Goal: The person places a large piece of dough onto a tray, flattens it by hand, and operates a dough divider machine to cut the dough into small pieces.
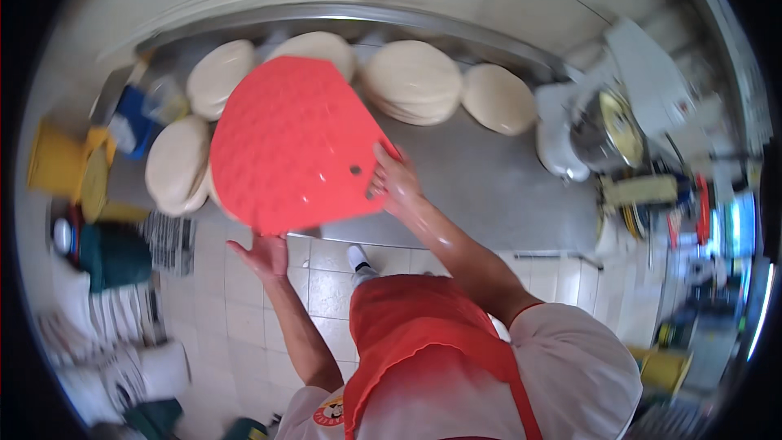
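A broad red plastic board, rounded on its far left side and straight on the right, is held tilted over the steel table. My right hand grips its right edge by the cut-out slot. At the board's near edge is my left hand, thumb spread out to the side; its fingertips are partly hidden behind the board. Pale round dough pieces lie around it: a stack at left, one at far left, one behind the board, a taller stack and a single-looking round to the right.
The steel table runs along a tiled wall. A white mixer with a metal bowl stands at its right end. Left of the table are a blue container, a yellow bin and a dark green bin. White sacks lie on the floor.
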`<state>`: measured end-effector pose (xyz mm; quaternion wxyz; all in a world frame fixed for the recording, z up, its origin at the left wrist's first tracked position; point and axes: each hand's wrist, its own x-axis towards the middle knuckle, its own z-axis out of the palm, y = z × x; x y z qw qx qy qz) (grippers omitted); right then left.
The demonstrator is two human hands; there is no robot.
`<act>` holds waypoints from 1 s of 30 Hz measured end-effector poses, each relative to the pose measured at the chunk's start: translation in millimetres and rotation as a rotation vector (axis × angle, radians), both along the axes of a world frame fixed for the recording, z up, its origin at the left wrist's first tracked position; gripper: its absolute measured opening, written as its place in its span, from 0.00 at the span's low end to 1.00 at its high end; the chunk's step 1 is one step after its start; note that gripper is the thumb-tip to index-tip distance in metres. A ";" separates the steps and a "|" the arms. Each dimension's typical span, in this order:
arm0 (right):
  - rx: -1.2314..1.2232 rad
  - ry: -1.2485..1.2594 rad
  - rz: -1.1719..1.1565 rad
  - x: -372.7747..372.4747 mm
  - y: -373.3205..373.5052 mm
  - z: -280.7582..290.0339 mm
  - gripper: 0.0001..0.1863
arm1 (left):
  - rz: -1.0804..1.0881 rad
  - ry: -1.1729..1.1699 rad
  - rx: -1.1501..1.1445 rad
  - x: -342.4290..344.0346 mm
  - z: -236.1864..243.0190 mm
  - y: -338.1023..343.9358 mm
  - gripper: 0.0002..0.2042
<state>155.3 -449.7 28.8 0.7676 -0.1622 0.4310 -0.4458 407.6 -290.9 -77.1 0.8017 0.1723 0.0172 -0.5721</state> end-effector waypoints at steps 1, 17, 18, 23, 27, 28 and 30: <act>0.057 0.045 -0.041 -47.9 19.0 -10.5 0.13 | -0.046 0.023 -0.025 -12.4 13.9 -12.2 0.38; -0.119 1.616 -0.081 -342.7 271.1 -172.9 0.46 | -0.348 -2.501 0.322 -335.4 -53.3 -75.1 0.36; -0.178 1.596 -0.019 -335.3 248.1 -153.0 0.46 | -0.410 -2.631 0.230 -339.7 -60.1 -72.4 0.37; -0.520 1.884 0.167 -327.4 165.3 -170.1 0.45 | -0.759 -2.796 0.017 -382.4 -77.0 -72.5 0.37; -0.196 1.666 0.626 -296.7 126.4 -147.8 0.43 | -0.931 -2.864 -0.140 -364.6 -79.4 -84.7 0.35; -0.168 1.710 0.667 -291.0 108.2 -116.0 0.37 | -0.814 -2.783 -0.324 -351.1 -72.6 -90.7 0.30; -0.330 1.545 0.314 -331.6 51.7 -153.8 0.31 | -1.214 -2.692 -0.499 -363.4 -36.9 -163.3 0.24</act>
